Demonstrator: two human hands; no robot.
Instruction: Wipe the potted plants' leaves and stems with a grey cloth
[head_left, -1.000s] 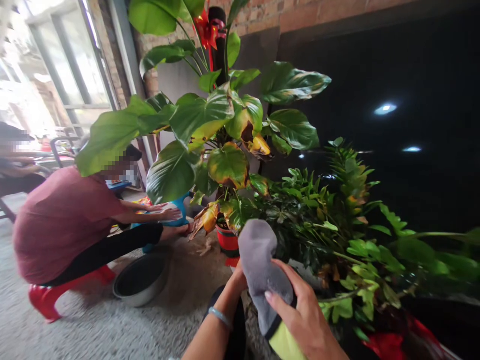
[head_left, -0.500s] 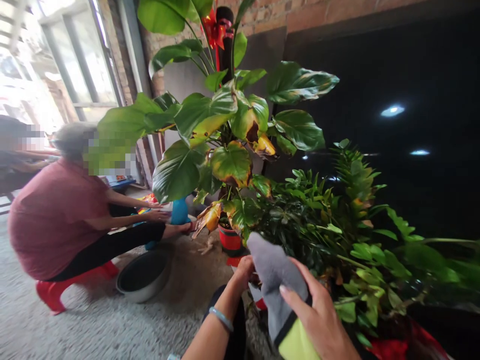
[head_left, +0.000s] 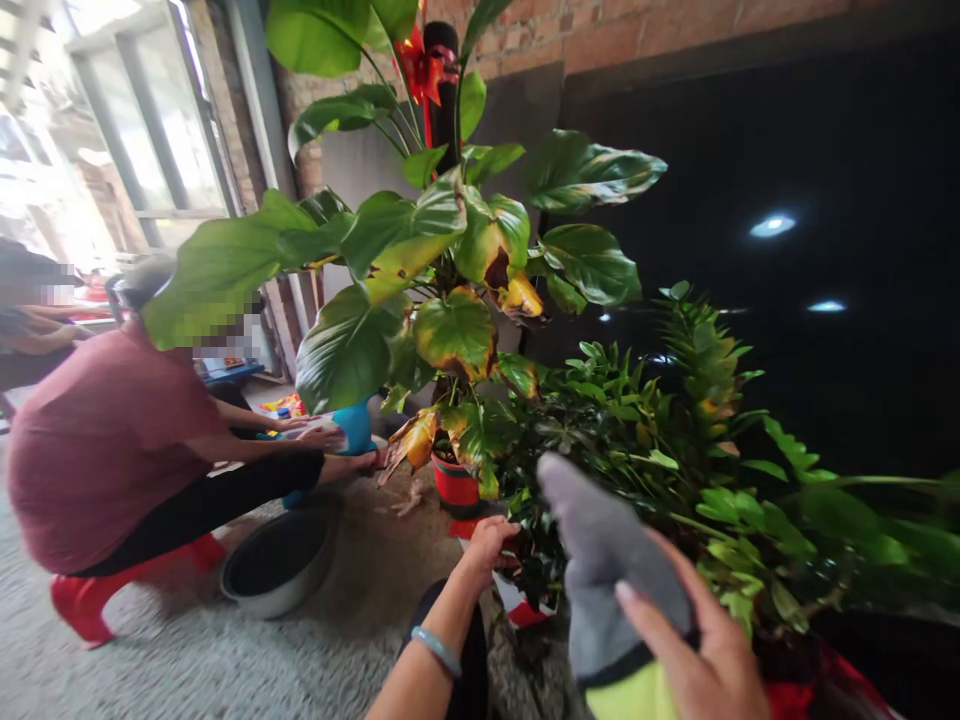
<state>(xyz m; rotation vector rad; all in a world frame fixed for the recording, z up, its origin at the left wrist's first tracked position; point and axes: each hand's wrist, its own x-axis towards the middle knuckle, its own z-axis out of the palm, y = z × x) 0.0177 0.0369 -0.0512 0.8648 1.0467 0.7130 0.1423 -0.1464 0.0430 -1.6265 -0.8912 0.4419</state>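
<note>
My right hand (head_left: 705, 640) grips a folded cloth (head_left: 615, 570), grey on one face and yellow-green on the other with a dark edge. The cloth's grey tip points up in front of the dark green leaves. My left hand (head_left: 491, 545), a pale bracelet (head_left: 437, 652) on its wrist, is at the low foliage (head_left: 536, 540) above a red-and-white pot (head_left: 525, 605). Its fingers are curled in, and what they hold, if anything, is hidden. Just beyond stands a large-leaved plant (head_left: 454, 330) with browned, yellowing leaves in a red pot (head_left: 455, 485).
At left a person in a red shirt (head_left: 112, 430) sits on a red stool (head_left: 86, 605), hands near a blue object (head_left: 354, 428). A grey basin (head_left: 277, 560) stands on the rough floor. Leafy plants (head_left: 735, 520) crowd the right, before a dark glossy panel (head_left: 847, 250).
My right hand has moved right with the cloth, away from my left hand. My left hand has shifted slightly down. The seated person leans further forward.
</note>
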